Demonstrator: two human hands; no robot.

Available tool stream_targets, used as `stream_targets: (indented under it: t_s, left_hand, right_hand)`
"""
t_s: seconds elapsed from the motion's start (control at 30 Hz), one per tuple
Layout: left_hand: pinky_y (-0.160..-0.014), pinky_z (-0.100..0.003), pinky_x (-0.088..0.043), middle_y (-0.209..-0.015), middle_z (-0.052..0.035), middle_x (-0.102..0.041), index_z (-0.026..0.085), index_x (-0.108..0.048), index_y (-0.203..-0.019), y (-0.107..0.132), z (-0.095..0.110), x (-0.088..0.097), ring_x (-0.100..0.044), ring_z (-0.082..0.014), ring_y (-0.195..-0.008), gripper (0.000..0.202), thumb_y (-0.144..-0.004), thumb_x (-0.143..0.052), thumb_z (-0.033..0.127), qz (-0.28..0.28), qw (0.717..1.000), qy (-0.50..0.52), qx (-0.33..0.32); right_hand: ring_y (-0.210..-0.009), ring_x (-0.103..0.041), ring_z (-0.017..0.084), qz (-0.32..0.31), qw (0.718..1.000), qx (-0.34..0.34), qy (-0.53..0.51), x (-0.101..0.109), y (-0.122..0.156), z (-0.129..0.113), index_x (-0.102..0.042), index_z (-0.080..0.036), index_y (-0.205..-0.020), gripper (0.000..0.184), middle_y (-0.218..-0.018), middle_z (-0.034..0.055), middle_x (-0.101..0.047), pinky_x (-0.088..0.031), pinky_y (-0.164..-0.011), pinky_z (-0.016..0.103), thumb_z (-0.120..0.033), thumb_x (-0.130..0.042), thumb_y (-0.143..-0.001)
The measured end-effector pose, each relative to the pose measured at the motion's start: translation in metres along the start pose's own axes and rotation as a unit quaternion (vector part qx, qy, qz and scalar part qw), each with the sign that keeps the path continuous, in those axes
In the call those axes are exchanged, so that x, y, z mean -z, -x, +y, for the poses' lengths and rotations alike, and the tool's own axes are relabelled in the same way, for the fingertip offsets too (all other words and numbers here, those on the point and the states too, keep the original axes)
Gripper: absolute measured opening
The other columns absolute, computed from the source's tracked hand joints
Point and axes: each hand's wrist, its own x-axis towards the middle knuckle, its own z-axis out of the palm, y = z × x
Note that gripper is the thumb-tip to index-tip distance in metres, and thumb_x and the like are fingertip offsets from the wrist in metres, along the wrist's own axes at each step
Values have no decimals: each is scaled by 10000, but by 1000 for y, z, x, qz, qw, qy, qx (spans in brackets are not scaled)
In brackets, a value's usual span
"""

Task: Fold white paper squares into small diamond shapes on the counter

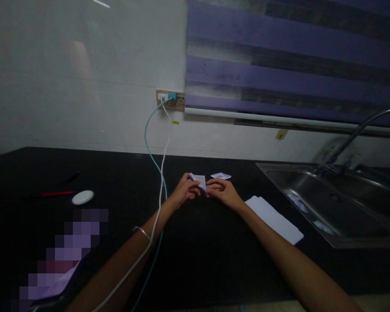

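Note:
Both my hands meet over the black counter [214, 251]. My left hand [183, 189] is closed on a small folded white paper piece [199, 180], its fingers pinching the left side. My right hand [223, 190] has its fingers curled and pinches the same paper at its right edge. A second small folded white paper [220, 175] lies flat on the counter just behind my right hand. A stack of white paper sheets [274, 219] lies to the right of my right forearm.
A steel sink [331, 203] with a curved tap [360, 130] fills the right. White and teal cables [160, 173] run from a wall socket [170, 99] down over my left arm. A white oval object [82, 197] and red pen [56, 193] lie left.

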Motion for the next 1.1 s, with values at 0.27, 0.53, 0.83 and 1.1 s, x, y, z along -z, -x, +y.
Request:
stream_targets:
  t_s: [0.27, 0.53, 0.83, 1.1]
  left_hand:
    - [-363, -135, -320, -700, 39, -572, 219, -383, -923, -4, -5, 2, -599, -111, -479, 450, -668, -734, 337, -19, 1000, 1, -5]
    - [-357, -148, -345, -770, 3, -600, 208, -419, -957, -3, -4, 5, -628, -129, -520, 411, -755, -655, 477, -88, 996, 19, -7]
    - [-356, -153, -298, -624, -10, -612, 115, -606, -923, -7, -6, 5, -532, -72, -436, 306, -774, -680, 371, -116, 984, -124, -59]
    - [-359, -171, -294, -488, -19, -593, 92, -630, -661, -4, 4, 0, -475, -65, -360, 255, -806, -646, 301, -17, 975, -217, -37]
  right_hand:
    - [-667, -662, 160, 43, 992, 70, 94, -3, 2, -7, -633, -176, -916, 224, -719, 10, -674, -524, -651, 286, -221, -681, -702]
    - [-633, -663, 168, 56, 995, 38, 69, 2, -2, -5, -617, -172, -857, 233, -660, 5, -673, -516, -617, 281, -229, -719, -655]
    - [-601, -674, 188, 68, 996, -38, -43, 2, -1, -6, -601, -198, -768, 241, -631, 9, -681, -543, -622, 305, -211, -762, -590]
    - [-623, -668, 170, 134, 989, -32, -59, 1, -6, 3, -561, -192, -785, 296, -692, 27, -689, -561, -652, 322, -366, -759, -651]
